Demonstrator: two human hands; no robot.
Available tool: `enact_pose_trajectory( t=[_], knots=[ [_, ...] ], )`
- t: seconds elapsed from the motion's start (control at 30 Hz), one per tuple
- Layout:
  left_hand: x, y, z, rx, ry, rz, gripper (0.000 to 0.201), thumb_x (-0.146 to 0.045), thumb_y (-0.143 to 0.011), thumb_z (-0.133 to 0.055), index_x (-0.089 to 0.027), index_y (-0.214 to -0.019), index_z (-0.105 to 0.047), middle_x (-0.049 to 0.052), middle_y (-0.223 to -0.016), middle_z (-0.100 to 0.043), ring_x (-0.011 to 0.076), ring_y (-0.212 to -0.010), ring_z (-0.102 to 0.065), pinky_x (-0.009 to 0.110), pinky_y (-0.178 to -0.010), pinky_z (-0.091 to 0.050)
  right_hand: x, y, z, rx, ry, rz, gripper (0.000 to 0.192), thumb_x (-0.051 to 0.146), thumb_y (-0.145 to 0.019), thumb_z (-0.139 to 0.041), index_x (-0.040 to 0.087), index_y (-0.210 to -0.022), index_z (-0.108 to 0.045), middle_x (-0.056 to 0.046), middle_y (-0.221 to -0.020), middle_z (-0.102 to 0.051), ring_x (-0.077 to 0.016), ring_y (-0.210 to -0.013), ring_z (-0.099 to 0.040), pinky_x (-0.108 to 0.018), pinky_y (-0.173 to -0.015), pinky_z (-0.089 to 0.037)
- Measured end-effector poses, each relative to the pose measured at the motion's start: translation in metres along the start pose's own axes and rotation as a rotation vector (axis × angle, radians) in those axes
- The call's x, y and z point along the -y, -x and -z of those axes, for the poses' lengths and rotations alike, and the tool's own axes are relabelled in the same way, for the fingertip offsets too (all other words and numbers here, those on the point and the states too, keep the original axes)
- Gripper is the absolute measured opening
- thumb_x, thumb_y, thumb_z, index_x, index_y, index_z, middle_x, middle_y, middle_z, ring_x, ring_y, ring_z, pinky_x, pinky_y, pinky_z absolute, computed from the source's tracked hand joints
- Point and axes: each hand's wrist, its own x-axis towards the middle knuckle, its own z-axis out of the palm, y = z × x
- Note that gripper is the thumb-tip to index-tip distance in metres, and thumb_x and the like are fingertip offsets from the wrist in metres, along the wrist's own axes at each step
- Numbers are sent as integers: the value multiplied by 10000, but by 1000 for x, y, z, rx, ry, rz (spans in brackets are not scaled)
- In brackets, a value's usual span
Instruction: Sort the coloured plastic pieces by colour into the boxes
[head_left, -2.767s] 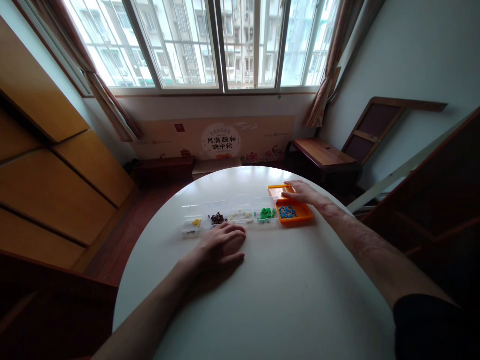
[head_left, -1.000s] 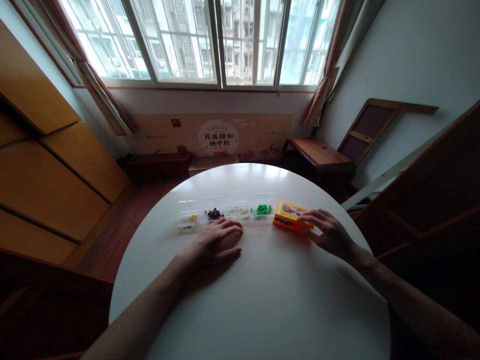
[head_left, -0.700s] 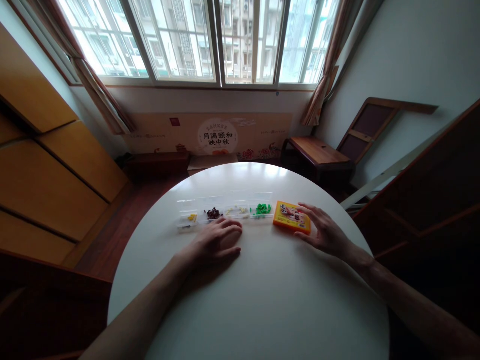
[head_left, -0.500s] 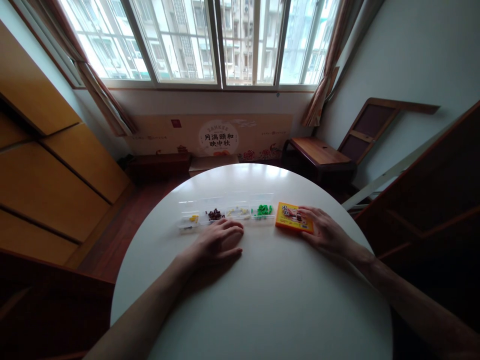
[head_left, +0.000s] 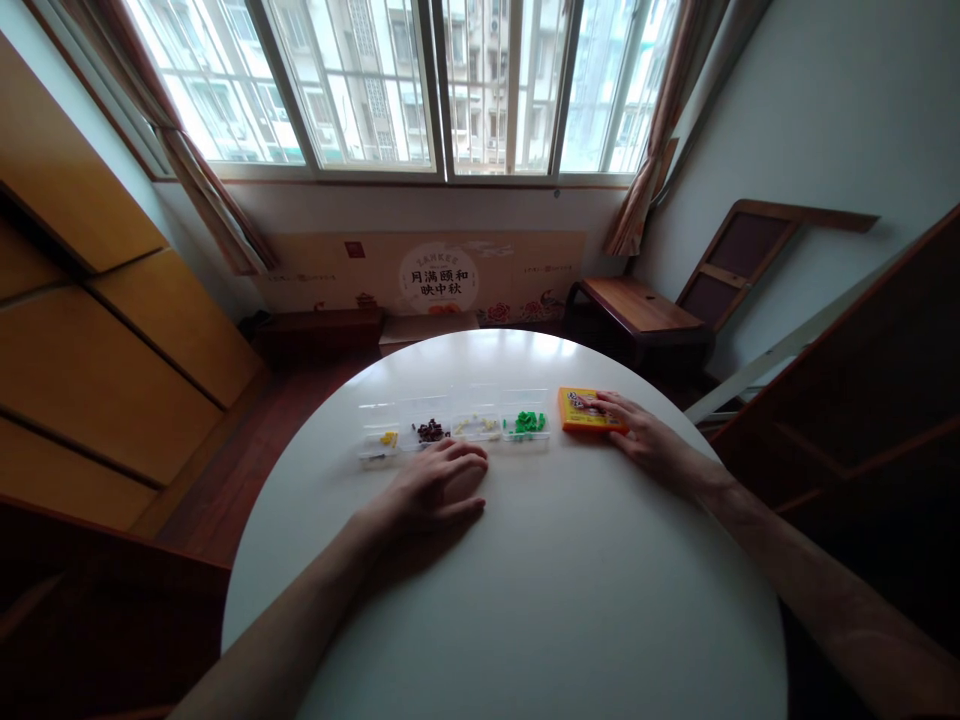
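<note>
My right hand [head_left: 643, 432] grips the right end of a flat yellow and orange box [head_left: 577, 420] with printed characters on its top. Its fingers lie over the top, and the thumb is at the near side. On the table, my left hand [head_left: 431, 486] rests with fingers stretched out and nothing visible in it. Just beyond it stands a row of clear plastic boxes with raised lids. From left to right they hold yellow pieces [head_left: 388, 439], dark brown pieces [head_left: 431, 431], pale yellow pieces [head_left: 489, 424] and green pieces [head_left: 529, 422]. All these pieces are tiny.
Everything stands on a round white table [head_left: 547, 580]. Beyond its far edge are a low wooden bench [head_left: 637, 303], a printed panel [head_left: 517, 270] and the window [head_left: 360, 90]. A yellow-brown cabinet [head_left: 112, 350] stands at the left.
My right hand has pushed the yellow and orange box a little farther away and turned it straighter, level with the row of clear boxes. My left hand has stayed in place.
</note>
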Motion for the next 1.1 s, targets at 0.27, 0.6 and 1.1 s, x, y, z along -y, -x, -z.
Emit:
enact_pose_trajectory(
  t=[0.27,0.6,1.1],
  knots=[
    [-1,1,1,4,-3,12,423,-523,-1017,-711,-291,-1369,-668,92,-1454,-703,328,-1280,-646,511,-1098,-555,5,-9,6,-72,159,12,626,365,-993,-699,379,-1605,-570,-59,-1631,-586,-348,-1480,-578,-606,-1278,-494],
    [-1,-1,2,14,4,12,416,-515,-1022,-706,-285,-1366,-666,94,-1456,-698,321,-1291,-641,500,-1109,-553,-11,9,5,-140,198,-31,495,490,-924,-759,270,-1354,-650,-148,-1438,-652,-382,-1277,-678,-552,-1129,-584],
    [3,-3,-3,-13,-24,-25,414,-493,-1019,-712,-270,-1366,-672,105,-1445,-707,318,-1277,-651,490,-1091,-572,1,39,6,-65,67,-3,575,353,-889,-736,259,-1443,-612,-141,-1620,-567,-394,-1455,-581,-616,-1245,-474]
  ],
)
